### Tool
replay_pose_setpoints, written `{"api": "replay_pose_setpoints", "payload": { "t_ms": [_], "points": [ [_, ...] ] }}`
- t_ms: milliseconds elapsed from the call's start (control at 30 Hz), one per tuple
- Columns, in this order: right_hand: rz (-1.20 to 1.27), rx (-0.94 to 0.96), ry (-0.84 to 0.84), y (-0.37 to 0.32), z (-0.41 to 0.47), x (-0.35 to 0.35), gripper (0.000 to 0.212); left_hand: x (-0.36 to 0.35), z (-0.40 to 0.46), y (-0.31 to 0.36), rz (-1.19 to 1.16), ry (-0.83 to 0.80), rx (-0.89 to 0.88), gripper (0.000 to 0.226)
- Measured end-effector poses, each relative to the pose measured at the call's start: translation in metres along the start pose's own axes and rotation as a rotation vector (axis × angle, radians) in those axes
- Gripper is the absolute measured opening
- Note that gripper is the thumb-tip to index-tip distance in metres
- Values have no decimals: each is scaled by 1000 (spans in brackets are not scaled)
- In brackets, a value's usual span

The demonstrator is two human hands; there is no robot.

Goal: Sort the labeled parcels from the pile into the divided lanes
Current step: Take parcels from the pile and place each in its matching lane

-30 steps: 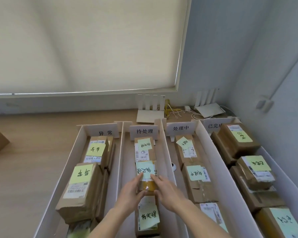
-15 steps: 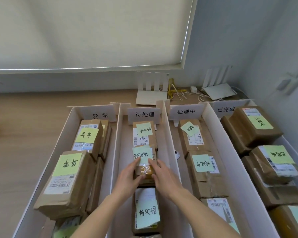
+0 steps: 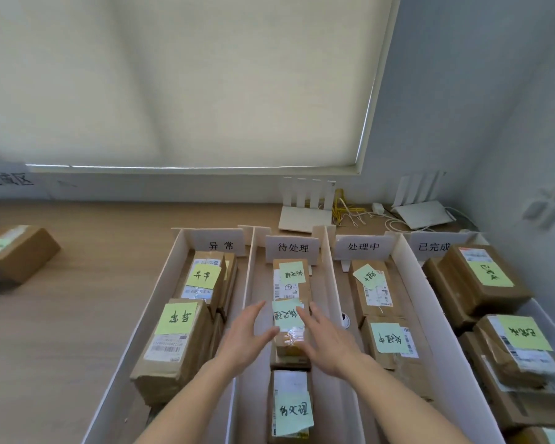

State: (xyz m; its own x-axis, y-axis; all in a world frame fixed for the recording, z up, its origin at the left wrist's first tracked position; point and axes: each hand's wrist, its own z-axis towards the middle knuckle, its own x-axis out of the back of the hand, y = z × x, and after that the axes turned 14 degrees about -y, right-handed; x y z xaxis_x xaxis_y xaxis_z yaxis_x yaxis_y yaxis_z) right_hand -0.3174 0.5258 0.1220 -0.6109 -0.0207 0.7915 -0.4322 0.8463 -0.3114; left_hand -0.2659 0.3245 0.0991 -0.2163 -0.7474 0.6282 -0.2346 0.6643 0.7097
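A small brown parcel (image 3: 290, 342) with a green sticky note (image 3: 287, 314) lies in the second white lane (image 3: 250, 283), between two other noted parcels (image 3: 290, 278) (image 3: 290, 408). My left hand (image 3: 247, 341) is on its left side with fingers spread, the thumb at the parcel's edge. My right hand (image 3: 329, 344) is on its right side, fingers apart, the fingertips by the note. Neither hand is closed around the parcel.
Four lanes with white dividers (image 3: 330, 283) and printed signs hold brown parcels with green notes. One loose parcel (image 3: 16, 254) lies on the wooden table at far left. Two white routers (image 3: 305, 216) (image 3: 423, 213) and cables stand at the back wall.
Both hands held the parcel at its sides; now their fingers have spread and loosened from it. The view has swung left, showing the loose parcel on the table.
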Motion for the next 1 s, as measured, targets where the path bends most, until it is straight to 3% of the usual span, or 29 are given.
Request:
{"api": "replay_pose_setpoints", "payload": {
  "t_ms": [233, 500, 767, 1000],
  "points": [
    [-213, 157, 180, -119, -50, 110, 74, 142, -92, 50, 39, 255, -31, 66],
    [-396, 398, 308, -341, -101, 169, 78, 313, -290, 34, 99, 571, 31, 62],
    [-508, 694, 359, -606, -167, 92, 71, 409, -550, -102, 172, 780, 285, 63],
    [-619, 825, 319, -776, -207, -13, 72, 433, -709, -209, 226, 828, 441, 63]
  ]
}}
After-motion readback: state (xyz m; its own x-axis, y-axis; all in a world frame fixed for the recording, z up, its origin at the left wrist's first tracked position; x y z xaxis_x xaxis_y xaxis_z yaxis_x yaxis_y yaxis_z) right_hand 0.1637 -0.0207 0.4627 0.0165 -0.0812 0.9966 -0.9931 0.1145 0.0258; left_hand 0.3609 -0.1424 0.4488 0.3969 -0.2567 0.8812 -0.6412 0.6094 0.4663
